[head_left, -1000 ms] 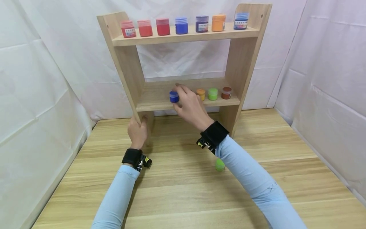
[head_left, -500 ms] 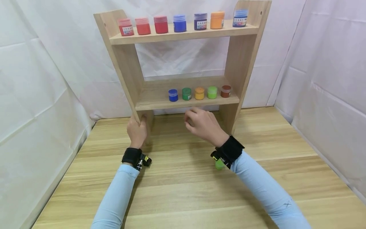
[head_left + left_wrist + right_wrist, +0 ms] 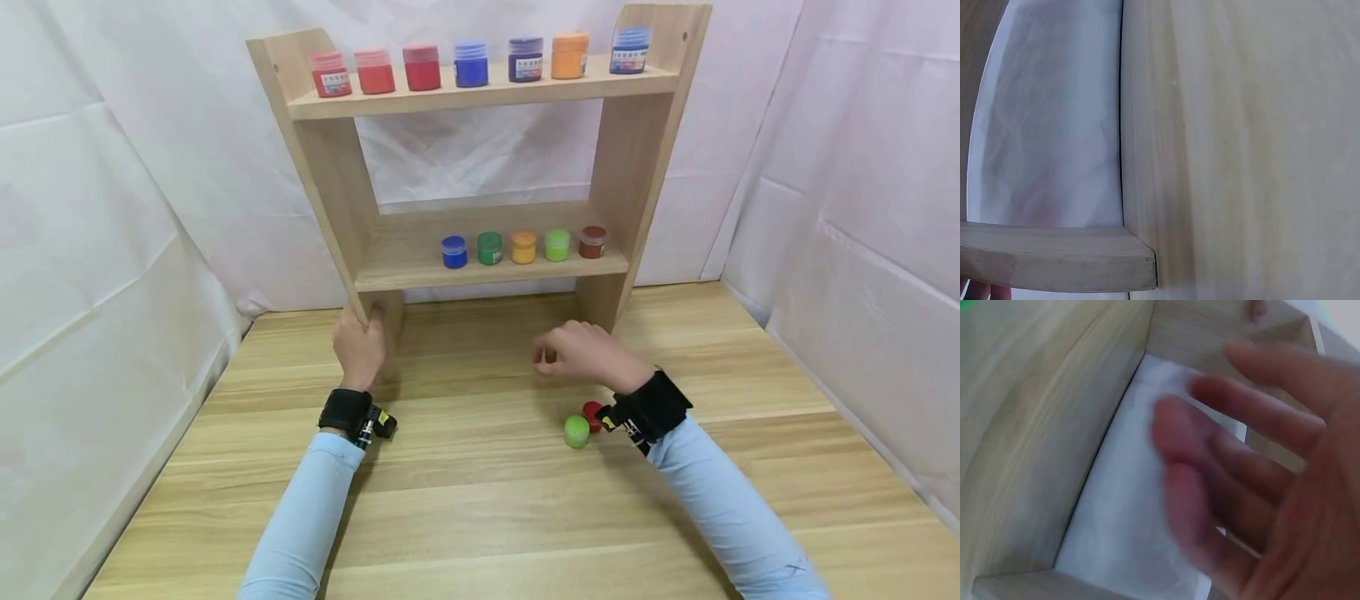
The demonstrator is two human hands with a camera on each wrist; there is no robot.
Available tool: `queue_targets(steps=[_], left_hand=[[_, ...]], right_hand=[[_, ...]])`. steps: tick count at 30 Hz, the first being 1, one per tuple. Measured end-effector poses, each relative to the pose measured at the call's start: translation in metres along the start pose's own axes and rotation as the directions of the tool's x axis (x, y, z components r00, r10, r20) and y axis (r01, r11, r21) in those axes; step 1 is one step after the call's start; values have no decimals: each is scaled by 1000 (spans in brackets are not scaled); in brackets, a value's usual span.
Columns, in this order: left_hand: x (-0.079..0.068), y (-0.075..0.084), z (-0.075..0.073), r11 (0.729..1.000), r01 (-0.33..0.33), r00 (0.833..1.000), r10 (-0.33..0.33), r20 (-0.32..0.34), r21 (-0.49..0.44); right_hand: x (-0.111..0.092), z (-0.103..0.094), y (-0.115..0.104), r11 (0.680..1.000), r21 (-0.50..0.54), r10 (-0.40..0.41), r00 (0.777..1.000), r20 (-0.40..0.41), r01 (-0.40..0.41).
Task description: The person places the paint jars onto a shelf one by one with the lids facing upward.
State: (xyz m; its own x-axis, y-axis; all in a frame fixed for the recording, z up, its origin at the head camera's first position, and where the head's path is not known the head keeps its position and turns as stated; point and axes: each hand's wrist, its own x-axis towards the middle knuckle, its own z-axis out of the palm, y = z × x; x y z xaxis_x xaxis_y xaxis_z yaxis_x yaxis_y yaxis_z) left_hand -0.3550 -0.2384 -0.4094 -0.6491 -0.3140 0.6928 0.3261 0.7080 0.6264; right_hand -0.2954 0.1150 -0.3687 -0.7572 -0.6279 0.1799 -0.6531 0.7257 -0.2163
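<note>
My left hand (image 3: 358, 348) grips the lower left side panel of a wooden shelf (image 3: 480, 100); a few of its fingertips (image 3: 999, 292) show at the panel in the left wrist view. Over the tabletop, in front of the shelf's right side, is my right hand (image 3: 588, 354), loosely curled and holding nothing. The right wrist view shows its blurred fingers (image 3: 1185, 500) bent with bare gaps between them. On the lower board stand a blue paint jar (image 3: 454, 252), a green jar (image 3: 490, 248), an orange jar (image 3: 523, 247), a light green jar (image 3: 557, 245) and a brown jar (image 3: 592, 242).
Near my right wrist, a light green jar (image 3: 576, 432) and a red jar (image 3: 592, 415) sit close together on the wooden table (image 3: 450, 508). Several more jars line the top board, among them a red one (image 3: 422, 68). White cloth (image 3: 112, 208) hangs behind and at both sides.
My right hand has let go of the blue jar on the lower board and drawn back down and right. The red jar has come into view. My left hand keeps its grip.
</note>
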Motion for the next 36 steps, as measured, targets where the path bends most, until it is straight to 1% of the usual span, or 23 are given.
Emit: queue_targets(steps=[2,5,8,10,16,18,24,28,32,36], left_hand=[[0,0,-1,1000,2,1000,-2,-4,-2],[-1,-1,-2,1000,8,1000,-8,-6,-2],[-1,-2,-1,1000,12,1000,-12,0,-6],[-1,-1,-1,1000,14,1000,-14,2,-2],[0,0,-3,1000,11,1000,-11,4,0],[1,0,-3,1000,9,1000,-9,0,-1],[3,0,-2,1000,3,1000,-3,-17,10],[3,1,0,1000,2,1000,-2,-17,13],[2,1,0,1000,-2,1000,3,-10,9],[1,0,0,1000,0,1000,0,-5,12]], right_hand=[[-5,-1,5,998,66,3,994,107,-10],[-12,-1,14,986,163,2,970,243,-43],[-16,-1,22,973,216,5,945,327,-80],[-18,-1,26,969,224,14,933,361,-102],[-19,-3,29,960,228,50,896,441,-165],[-20,-4,29,952,246,52,886,461,-183],[-21,-2,29,917,333,18,855,518,-221],[-22,2,28,897,368,6,838,546,-246],[-22,6,27,882,384,12,828,561,-273],[-22,8,27,877,397,2,828,560,-271]])
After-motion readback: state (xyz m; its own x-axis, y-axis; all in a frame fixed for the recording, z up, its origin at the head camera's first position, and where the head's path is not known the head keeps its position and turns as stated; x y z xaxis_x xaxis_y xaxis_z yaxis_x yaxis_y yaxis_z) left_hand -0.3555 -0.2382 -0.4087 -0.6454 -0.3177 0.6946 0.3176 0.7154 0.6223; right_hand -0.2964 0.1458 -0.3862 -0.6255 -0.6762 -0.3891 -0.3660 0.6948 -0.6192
